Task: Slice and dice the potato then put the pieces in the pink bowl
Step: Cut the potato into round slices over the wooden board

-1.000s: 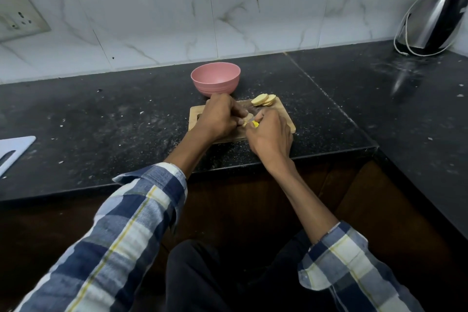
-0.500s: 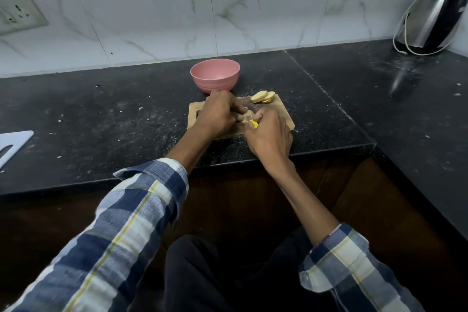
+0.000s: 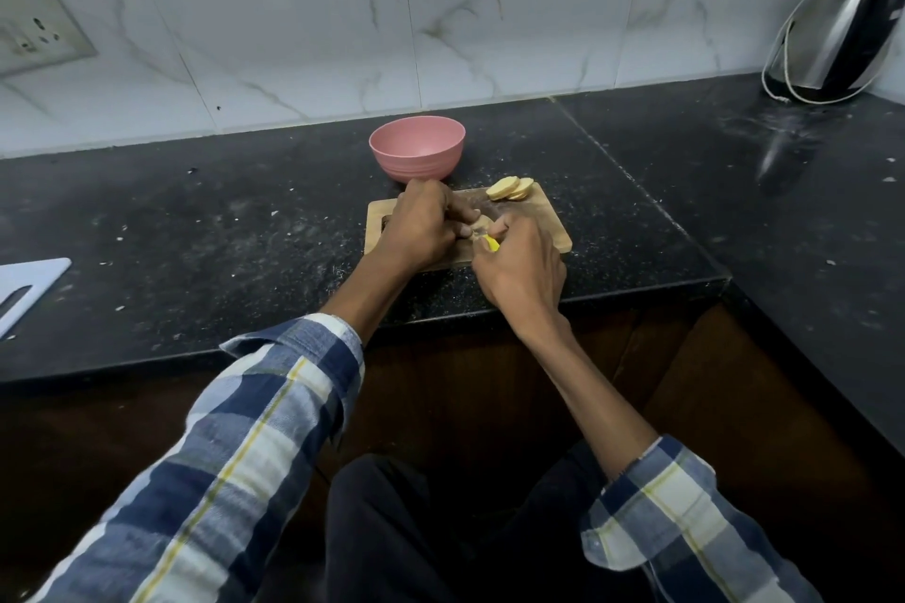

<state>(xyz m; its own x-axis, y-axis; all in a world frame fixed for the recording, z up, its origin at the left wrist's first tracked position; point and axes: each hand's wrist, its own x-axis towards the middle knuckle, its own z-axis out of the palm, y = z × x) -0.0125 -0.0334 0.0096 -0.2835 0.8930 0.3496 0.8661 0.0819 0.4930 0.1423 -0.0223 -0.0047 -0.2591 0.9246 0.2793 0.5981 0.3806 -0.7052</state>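
Note:
A small wooden cutting board (image 3: 556, 230) lies on the black counter near its front edge. My left hand (image 3: 421, 225) curls over the potato (image 3: 481, 225) on the board, and only a pale sliver of it shows between my hands. My right hand (image 3: 524, 264) grips a knife with a yellow handle (image 3: 491, 243); the blade is hidden. A few cut potato slices (image 3: 510, 189) lie overlapping at the board's far right corner. The pink bowl (image 3: 417, 155) stands just behind the board and looks empty.
A steel electric kettle (image 3: 837, 32) with a white cord stands at the back right. A white cutting board (image 3: 24, 289) pokes in at the left edge. A wall socket (image 3: 34, 25) sits on the tiled wall, upper left. The counter turns a corner on the right.
Both hands stay on the board with only slight shifts around the potato. The slices and the bowl have not moved.

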